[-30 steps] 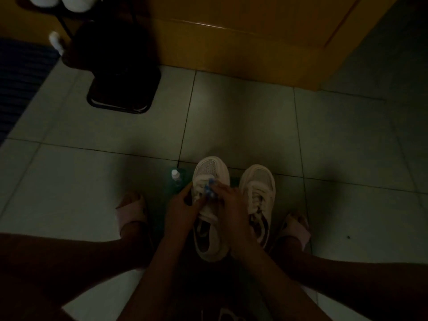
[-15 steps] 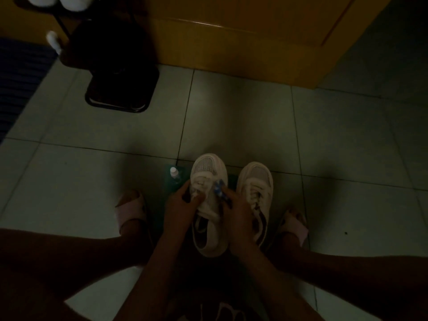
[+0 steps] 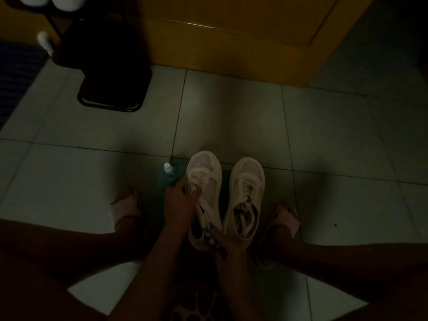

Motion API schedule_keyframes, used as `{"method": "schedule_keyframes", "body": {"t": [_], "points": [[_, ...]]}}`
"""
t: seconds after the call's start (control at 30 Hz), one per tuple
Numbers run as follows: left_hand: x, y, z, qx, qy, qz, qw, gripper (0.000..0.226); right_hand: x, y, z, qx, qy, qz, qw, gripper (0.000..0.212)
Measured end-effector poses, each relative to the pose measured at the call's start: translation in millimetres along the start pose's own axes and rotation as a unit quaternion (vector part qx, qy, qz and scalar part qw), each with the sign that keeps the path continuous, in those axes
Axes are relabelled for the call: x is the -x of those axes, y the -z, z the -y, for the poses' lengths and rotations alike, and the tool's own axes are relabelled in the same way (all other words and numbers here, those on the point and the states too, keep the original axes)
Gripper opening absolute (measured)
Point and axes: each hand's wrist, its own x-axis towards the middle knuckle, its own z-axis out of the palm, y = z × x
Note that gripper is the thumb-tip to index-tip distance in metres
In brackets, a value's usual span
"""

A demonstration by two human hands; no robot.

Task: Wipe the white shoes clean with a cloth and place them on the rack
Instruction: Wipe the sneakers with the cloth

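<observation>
On the floor [image 3: 231,117], between the feet: two white lace-up shoes side by side, toes pointing away from the person.
Left hand [image 3: 179,200]: wrapped round the outer side of the left-side shoe [image 3: 205,165] at the laces, thumb lying across the top.
Right hand [image 3: 229,244]: at the heel end of the same shoe, pinching a blue-and-white cloth [image 3: 211,234] against the heel rim; most of its fingers are lost in shadow.
Right-side shoe [image 3: 247,181]: no hand on it, laces loose, just beside the slipper on the right foot.
Bottle [image 3: 168,168]: small, white-capped, upright, just beyond the left hand and beside the toe of the left-side shoe.
Rack [image 3: 111,98]: dark frame at the top left, well apart from both shoes; pale shoes [image 3: 62,1] sit on an upper level, cut off by the edge.
Slippers: pink, one on the left foot [image 3: 125,209], one on the right [image 3: 286,220].
Door [image 3: 231,42]: wooden, beyond the tiles.
</observation>
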Motion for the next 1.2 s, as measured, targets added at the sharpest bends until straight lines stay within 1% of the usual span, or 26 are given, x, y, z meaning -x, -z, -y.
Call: {"method": "schedule_keyframes", "body": {"t": [0.03, 0.1, 0.13, 0.17, 0.27, 0.33, 0.4, 0.5, 0.57, 0.63, 0.7, 0.73, 0.8, 0.87, 0.9, 1.0, 1.03, 1.07, 1.13, 1.2], "points": [[0, 0, 0, -0.001, -0.002, -0.002, 1.0, 0.051, 4, 3, 5, 0.015, -0.01, 0.02, 1.0, 0.042], [2, 0, -4, -0.008, -0.005, 0.001, 1.0, 0.053, 10, 2, 3, -0.019, -0.01, 0.013, 1.0, 0.03], [1, 0, -3, -0.014, 0.0, 0.003, 1.0, 0.055, 14, 3, 2, -0.006, -0.018, 0.039, 0.999, 0.031], [1, -1, -2, -0.023, 0.003, 0.006, 1.0, 0.058, 17, 4, 6, 0.004, -0.002, 0.046, 0.999, 0.034], [0, -1, -4, -0.032, 0.005, 0.018, 0.999, 0.058, 24, 14, 15, -0.002, -0.001, 0.08, 0.997, 0.027], [2, 0, -9, -0.022, 0.013, 0.019, 0.999, 0.057, 27, 24, 26, -0.025, -0.007, 0.072, 0.997, 0.027], [3, 0, -11, -0.024, 0.016, 0.023, 0.999, 0.06, 25, 34, 39, -0.051, -0.008, 0.039, 0.998, 0.028], [4, -2, -15, -0.039, 0.024, 0.06, 0.997, 0.06, 6, 43, 62, -0.114, 0.002, -0.006, 0.994, 0.032], [5, 0, -22, -0.035, 0.021, 0.065, 0.997, 0.048, -9, 44, 85, -0.133, 0.028, -0.001, 0.991, 0.037], [6, 5, -29, -0.028, -0.006, 0.036, 0.999, 0.037, -24, 41, 101, -0.138, 0.051, 0.004, 0.989, 0.034], [4, 14, -39, 0.007, -0.006, -0.002, 1.0, 0.038, -38, 34, 114, -0.12, 0.07, 0.002, 0.99, 0.033], [3, 18, -46, 0.052, 0.013, 0.0, 0.999, 0.037, -47, 30, 116, -0.105, 0.075, 0.007, 0.992, 0.036], [-2, 24, -56, 0.176, 0.07, 0.066, 0.98, 0.035, -59, 19, 124, -0.09, 0.078, 0.026, 0.993, 0.043], [-6, 27, -58, 0.235, 0.094, 0.126, 0.959, 0.04, -66, 10, 129, -0.076, 0.089, 0.059, 0.991, 0.043], [-6, 27, -56, 0.245, 0.081, 0.12, 0.959, 0.039, -66, 8, 132, -0.063, 0.097, 0.085, 0.99, 0.04], [-11, 30, -44, 0.26, 0.074, 0.04, 0.962, 0.037, -72, 9, 133, -0.04, 0.091, 0.163, 0.982, 0.04], [-12, 30, -42, 0.268, 0.073, 0.02, 0.961, 0.036, -76, 10, 134, -0.035, 0.074, 0.166, 0.983, 0.041], [-12, 31, -42, 0.274, 0.069, 0.003, 0.959, 0.034, -82, 11, 133, -0.038, 0.053, 0.152, 0.986, 0.043], [-15, 30, -39, 0.248, 0.045, -0.037, 0.967, 0.03, -97, 9, 126, -0.009, 0.03, 0.077, 0.997, 0.051], [-17, 31, -38, 0.2, 0.003, -0.085, 0.976, 0.027, -111, 2, 115, 0.078, 0.039, 0.02, 0.996, 0.063]]}}
